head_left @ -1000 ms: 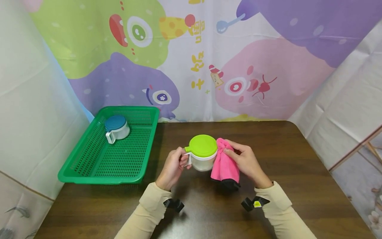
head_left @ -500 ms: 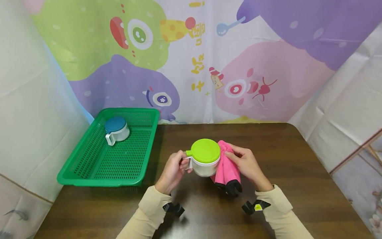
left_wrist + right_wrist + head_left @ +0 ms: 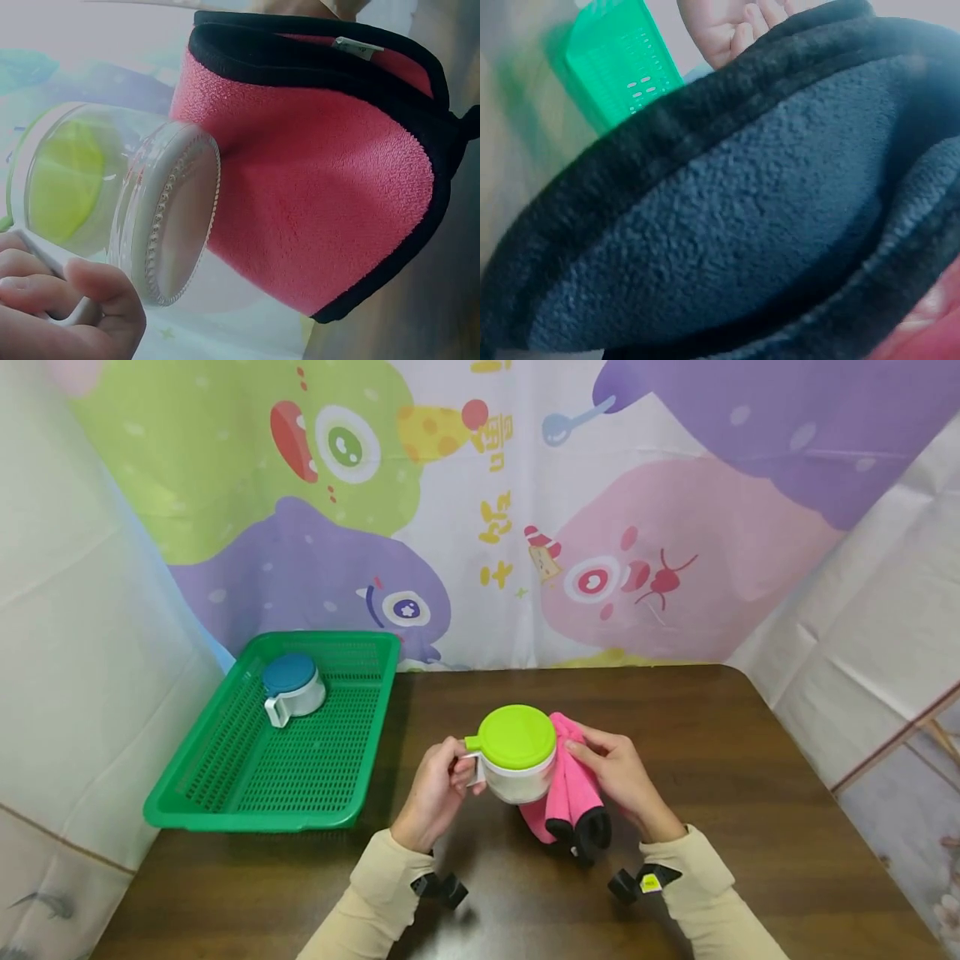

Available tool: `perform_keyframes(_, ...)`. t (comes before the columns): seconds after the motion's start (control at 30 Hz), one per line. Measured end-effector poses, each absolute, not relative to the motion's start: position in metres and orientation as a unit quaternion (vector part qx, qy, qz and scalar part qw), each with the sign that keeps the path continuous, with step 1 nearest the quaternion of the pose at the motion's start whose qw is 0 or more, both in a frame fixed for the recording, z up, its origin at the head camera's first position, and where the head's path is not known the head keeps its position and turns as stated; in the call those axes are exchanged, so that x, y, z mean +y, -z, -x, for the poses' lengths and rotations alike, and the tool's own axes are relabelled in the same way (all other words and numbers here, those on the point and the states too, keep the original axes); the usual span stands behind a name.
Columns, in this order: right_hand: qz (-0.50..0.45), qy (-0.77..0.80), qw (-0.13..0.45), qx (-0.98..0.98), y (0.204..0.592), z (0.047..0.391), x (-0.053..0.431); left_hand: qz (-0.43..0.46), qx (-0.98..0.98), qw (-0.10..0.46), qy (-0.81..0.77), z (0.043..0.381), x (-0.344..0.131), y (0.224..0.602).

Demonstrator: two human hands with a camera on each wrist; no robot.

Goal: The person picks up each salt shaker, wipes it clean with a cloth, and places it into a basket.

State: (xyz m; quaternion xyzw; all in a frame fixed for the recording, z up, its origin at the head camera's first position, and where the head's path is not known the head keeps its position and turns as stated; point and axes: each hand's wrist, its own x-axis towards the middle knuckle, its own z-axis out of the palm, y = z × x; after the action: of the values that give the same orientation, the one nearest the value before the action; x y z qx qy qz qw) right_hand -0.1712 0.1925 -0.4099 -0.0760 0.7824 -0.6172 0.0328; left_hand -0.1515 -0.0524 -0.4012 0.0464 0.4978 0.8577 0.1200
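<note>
Left hand (image 3: 432, 787) grips jar (image 3: 517, 755), right hand (image 3: 621, 774) cloth (image 3: 573, 789).

A green rectangular perforated plastic basket (image 3: 315, 777) stands on a dark brown wood-grain table (image 3: 720, 752). Inside, toward its far left corner, sits a white-handled jar with a round blue lid (image 3: 291, 677); behind the basket hangs a white curtain printed with cartoon creatures (image 3: 480, 610).

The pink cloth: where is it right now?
In the head view, the pink cloth is just right of centre, pinched in the right hand beside the jar with the lime-green lid, which the left hand holds.
</note>
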Motion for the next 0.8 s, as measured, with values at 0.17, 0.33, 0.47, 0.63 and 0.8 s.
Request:
perform_keyframes(0.17, 0.062, 0.644, 0.058, 0.76, 0.4128, 0.1703, 0.1941, -0.047, 0.485, 0.124, -0.865, 0.1496, -0.0529, 0.3993)
perform_keyframes(0.33, 0.055, 0.661, 0.076, 0.744, 0.413, 0.1697, 0.1965, -0.056, 0.478, 0.131, -0.867, 0.1505, -0.0528, 0.3972)
perform_keyframes(0.47, 0.03, 0.677, 0.086, 0.73, 0.4109, 0.1678, 0.1966, -0.064, 0.488, 0.138, -0.86, 0.1507, -0.0518, 0.3955)
perform_keyframes(0.63, -0.005, 0.701, 0.1, 0.706, 0.4099, 0.1663, 0.1952, -0.066, 0.509, 0.139, -0.847, 0.1516, -0.0508, 0.3944)
perform_keyframes(0.8, -0.015, 0.71, 0.108, 0.695, 0.412, 0.1647, 0.1947, -0.061, 0.533, 0.156, -0.829, 0.1514, -0.0525, 0.3945)
